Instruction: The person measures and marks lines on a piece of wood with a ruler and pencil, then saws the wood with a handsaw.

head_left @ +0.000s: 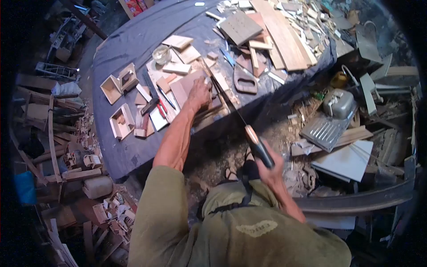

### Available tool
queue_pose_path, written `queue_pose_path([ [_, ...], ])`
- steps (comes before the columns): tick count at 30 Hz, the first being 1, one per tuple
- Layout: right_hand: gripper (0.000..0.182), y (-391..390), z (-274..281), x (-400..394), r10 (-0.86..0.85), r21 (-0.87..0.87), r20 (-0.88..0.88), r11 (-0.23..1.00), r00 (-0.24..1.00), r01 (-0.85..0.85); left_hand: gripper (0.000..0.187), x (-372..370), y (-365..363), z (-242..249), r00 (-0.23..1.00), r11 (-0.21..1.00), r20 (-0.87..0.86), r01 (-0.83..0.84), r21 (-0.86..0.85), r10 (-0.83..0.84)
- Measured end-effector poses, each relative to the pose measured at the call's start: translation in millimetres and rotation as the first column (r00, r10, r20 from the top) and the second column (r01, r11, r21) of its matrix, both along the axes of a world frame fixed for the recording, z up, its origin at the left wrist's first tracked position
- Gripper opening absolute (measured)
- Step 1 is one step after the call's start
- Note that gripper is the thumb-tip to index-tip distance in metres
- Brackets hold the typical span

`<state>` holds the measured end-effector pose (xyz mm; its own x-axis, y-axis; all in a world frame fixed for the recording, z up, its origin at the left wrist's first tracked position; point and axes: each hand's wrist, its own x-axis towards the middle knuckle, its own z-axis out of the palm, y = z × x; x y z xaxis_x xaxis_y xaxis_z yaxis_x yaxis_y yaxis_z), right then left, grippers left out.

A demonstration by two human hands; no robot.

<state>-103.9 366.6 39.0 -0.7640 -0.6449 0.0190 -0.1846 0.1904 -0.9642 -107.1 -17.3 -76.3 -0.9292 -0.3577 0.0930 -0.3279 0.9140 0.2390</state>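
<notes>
My right hand point(271, 165) is closed around the dark grip of a straight-handled saw point(258, 144). The saw's thin blade runs up and left across the table edge, beside my left hand point(202, 92). With curled fingers, that left hand grips and presses a brown wooden board point(179, 92) on the work surface, close to the blade. What exactly lies under its fingertips is hidden. Left of the board are a hammer point(150, 106), red-handled pliers point(162, 109) and a pencil-like blue tool point(166, 97). Another handsaw point(245, 82) with a wooden handle rests right of the blade.
A dark cloth point(116, 153) covers the table. Small open wooden boxes point(121, 121) stand at its left, a glass jar point(161, 55) farther back. Planks point(284, 35) and offcuts pile up at the back right. A metal sink point(327, 127) and scrap wood clutter the floor.
</notes>
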Motion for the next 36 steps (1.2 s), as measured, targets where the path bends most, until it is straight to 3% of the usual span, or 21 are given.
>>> queue_pose_path([
  [3, 0.057, 24, 2, 8, -0.003, -0.024, -0.022, 1.0, 1.0, 0.002, 0.044, -2, -4, 8, 1.0, 0.999, -0.021, 0.021, -0.05, -0.022],
  [7, 0.059, -15, 1, -4, -0.032, 0.054, 0.007, 0.998, 0.999, 0.032, 0.039, -3, -4, 9, 0.998, 0.999, 0.051, -0.038, -0.036, 0.04],
  [9, 0.06, -19, -18, -11, -0.028, -0.066, -0.113, 0.998, 0.993, 0.02, 0.04, -11, -10, 16, 0.996, 0.997, 0.057, -0.07, -0.02, 0.071],
  [11, 0.061, -11, -20, -11, -0.014, -0.024, 0.003, 1.0, 1.0, 0.014, 0.042, -9, -8, 26, 0.995, 0.995, 0.063, -0.08, 0.056, 0.076],
  [12, 0.061, -12, -18, -14, -0.006, -0.012, 0.053, 1.0, 0.999, 0.007, 0.045, -10, -9, 22, 0.998, 0.998, 0.006, -0.062, 0.012, 0.062],
  [15, 0.061, -15, -6, -9, -0.009, -0.024, -0.029, 1.0, 1.0, 0.008, 0.044, -11, -14, 16, 0.998, 0.996, 0.029, -0.061, 0.064, 0.06],
  [18, 0.06, -15, -13, -10, -0.013, -0.038, -0.034, 0.999, 0.999, 0.011, 0.042, -9, -14, 15, 0.998, 0.999, -0.048, -0.03, -0.025, 0.029],
  [22, 0.06, -14, -12, -11, -0.001, 0.0, 0.035, 1.0, 0.999, 0.001, 0.037, -9, -13, 11, 0.997, 0.999, -0.05, -0.05, 0.021, 0.051],
  [27, 0.059, 14, 6, 3, -0.016, -0.025, -0.01, 1.0, 1.0, 0.015, 0.033, -13, -12, 16, 1.0, 1.0, -0.001, -0.027, -0.006, 0.027],
  [29, 0.059, 38, -2, 10, -0.022, -0.034, -0.056, 0.999, 0.998, 0.02, 0.035, -11, -14, 6, 0.995, 1.0, -0.094, -0.019, -0.022, 0.016],
  [30, 0.057, 45, -1, 12, -0.005, 0.007, 0.001, 1.0, 1.0, 0.005, 0.036, -10, -12, 8, 0.99, 0.999, -0.14, -0.015, -0.032, 0.011],
  [33, 0.056, 23, -1, 9, -0.041, 0.007, -0.038, 0.999, 0.998, 0.041, 0.04, -11, -6, 19, 1.0, 0.999, -0.003, -0.027, -0.042, 0.027],
  [36, 0.055, -21, 4, -9, -0.013, -0.03, -0.015, 0.999, 1.0, 0.013, 0.04, -9, -4, 26, 1.0, 0.999, -0.014, -0.014, -0.033, 0.014],
])
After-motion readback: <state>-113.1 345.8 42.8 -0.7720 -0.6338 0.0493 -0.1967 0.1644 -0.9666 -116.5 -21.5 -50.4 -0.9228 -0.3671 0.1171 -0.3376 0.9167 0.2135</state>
